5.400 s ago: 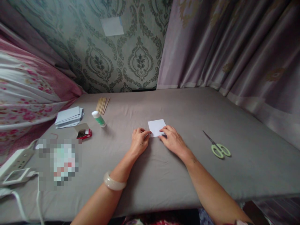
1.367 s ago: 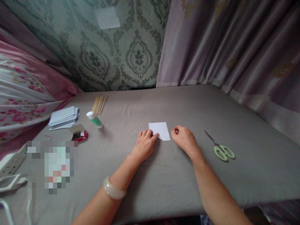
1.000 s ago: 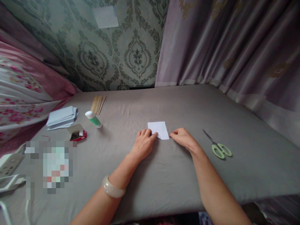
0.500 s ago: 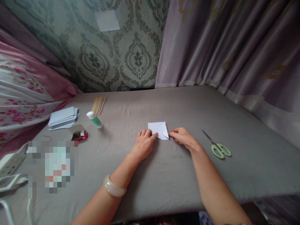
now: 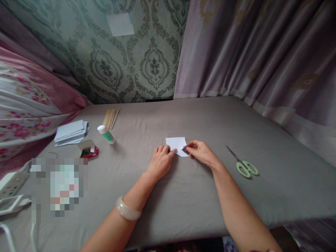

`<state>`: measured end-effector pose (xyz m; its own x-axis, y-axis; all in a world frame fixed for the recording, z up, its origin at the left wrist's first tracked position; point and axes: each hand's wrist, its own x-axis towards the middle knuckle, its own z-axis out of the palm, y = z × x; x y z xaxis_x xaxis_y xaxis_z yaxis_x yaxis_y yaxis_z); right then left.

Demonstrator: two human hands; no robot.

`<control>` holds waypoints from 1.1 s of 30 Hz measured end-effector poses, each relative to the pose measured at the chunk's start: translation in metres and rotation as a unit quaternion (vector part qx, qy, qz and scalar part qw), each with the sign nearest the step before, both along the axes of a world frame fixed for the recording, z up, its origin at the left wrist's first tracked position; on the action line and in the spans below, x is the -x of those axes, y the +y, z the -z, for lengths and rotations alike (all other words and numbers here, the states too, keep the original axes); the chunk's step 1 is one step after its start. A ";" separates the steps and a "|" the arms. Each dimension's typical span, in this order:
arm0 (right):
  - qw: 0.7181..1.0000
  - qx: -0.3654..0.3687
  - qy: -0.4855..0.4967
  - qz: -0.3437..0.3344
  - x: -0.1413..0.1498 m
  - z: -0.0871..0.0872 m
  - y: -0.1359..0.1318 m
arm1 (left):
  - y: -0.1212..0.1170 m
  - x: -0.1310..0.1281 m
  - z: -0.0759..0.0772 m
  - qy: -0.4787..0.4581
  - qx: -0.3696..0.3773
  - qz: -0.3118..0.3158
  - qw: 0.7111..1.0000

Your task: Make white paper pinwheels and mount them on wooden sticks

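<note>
A small square of white paper (image 5: 174, 142) lies on the grey cloth in front of me. My left hand (image 5: 160, 161) rests at its lower left edge, fingers bent and thumb pressing on the sheet to hold it down. With thumb and forefinger, my right hand (image 5: 201, 152) pinches the paper's lower right corner, which is lifted and folded inward over the sheet. Right of that hand, scissors (image 5: 244, 166) with light green handles lie partly spread, apart from it.
On the left are a glue stick (image 5: 106, 134), thin wooden sticks (image 5: 110, 119), a stack of paper pieces (image 5: 70, 132) and an open small red box (image 5: 89, 152). A white power strip (image 5: 12, 183) sits at the left edge. Curtains (image 5: 223, 52) hang along the right.
My right hand has moved slightly left, bringing the paper's corner up and inward. My left hand has stayed in place on the sheet.
</note>
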<state>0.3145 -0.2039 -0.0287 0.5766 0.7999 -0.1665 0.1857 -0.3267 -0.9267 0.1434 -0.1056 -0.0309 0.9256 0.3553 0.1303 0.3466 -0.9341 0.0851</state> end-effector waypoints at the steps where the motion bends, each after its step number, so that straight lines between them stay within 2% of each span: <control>1: 1.000 -0.006 -0.004 0.004 0.000 0.002 0.001 | 0.000 0.000 0.000 0.000 0.000 0.001 1.000; 6: 1.000 -0.028 -0.002 0.013 -0.003 0.005 0.002 | 0.000 0.000 0.001 0.006 0.001 -0.003 1.000; 14: 0.998 -0.050 -0.014 -0.046 -0.006 0.007 0.000 | 0.000 0.000 0.001 0.001 -0.003 0.000 1.000; 17: 0.993 -0.054 -0.074 -0.072 -0.006 0.007 0.001 | 0.000 0.000 0.000 0.004 -0.001 0.001 1.000; 21: 0.973 -0.032 -0.212 -0.082 -0.009 0.004 0.004 | -0.001 0.000 0.000 0.002 0.000 0.001 1.000; 23: 0.966 -0.027 -0.239 -0.094 -0.011 0.002 0.008 | -0.001 0.000 0.000 0.000 0.002 0.001 1.000; 28: 0.970 0.004 -0.190 -0.149 -0.015 -0.002 0.021 | -0.001 0.000 -0.001 0.007 0.005 0.001 1.000; 33: 0.971 0.022 -0.167 -0.168 -0.013 -0.003 0.029 | -0.001 -0.001 -0.001 0.004 0.007 0.000 1.000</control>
